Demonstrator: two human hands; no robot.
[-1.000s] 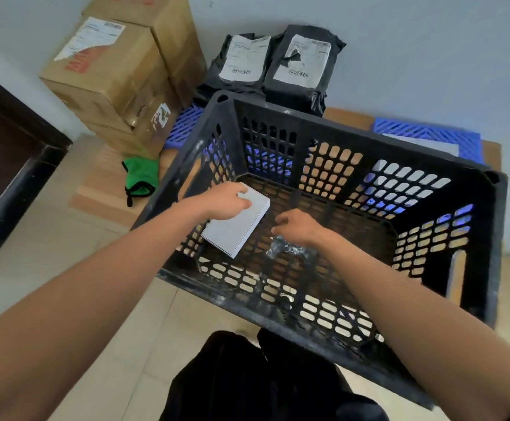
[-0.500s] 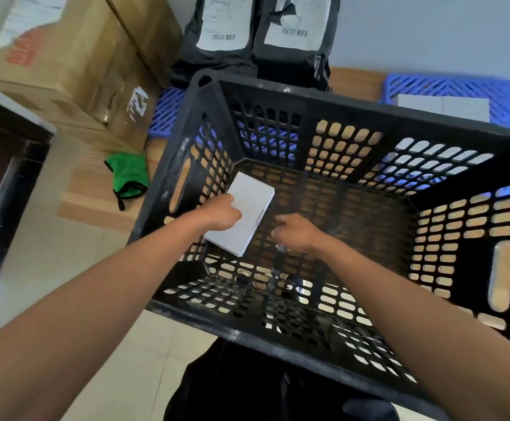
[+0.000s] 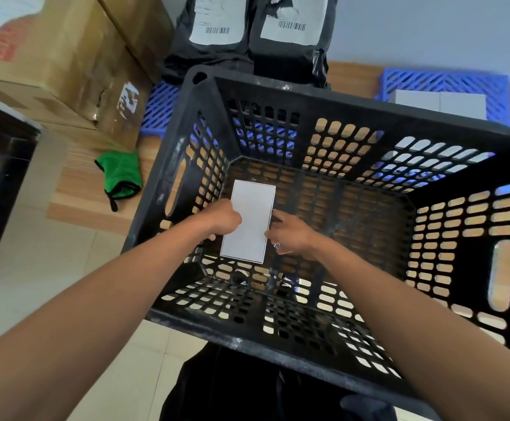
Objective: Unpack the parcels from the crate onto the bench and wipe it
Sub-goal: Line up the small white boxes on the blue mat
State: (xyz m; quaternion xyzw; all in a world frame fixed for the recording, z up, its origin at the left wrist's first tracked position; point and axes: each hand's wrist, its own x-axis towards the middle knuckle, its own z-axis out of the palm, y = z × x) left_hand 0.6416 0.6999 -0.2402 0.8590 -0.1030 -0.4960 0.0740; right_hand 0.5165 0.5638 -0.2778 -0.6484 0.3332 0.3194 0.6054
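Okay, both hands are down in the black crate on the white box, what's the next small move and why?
Probably lift the white box straight up out of the black crate. The left hand grips its left edge and the right hand touches its right edge, so it looks secured. The right hand also seems to hold a small crinkly scrap. It appears to be the last parcel inside, and the bench lies just beyond.

A: Both your hands are down in the black crate. Your left hand grips the white flat box by its left edge.

B: And your right hand?

A: Fingers touch the box's right edge; something small and shiny shows under the palm. Green cloth lies on the wooden bench, left of the crate.
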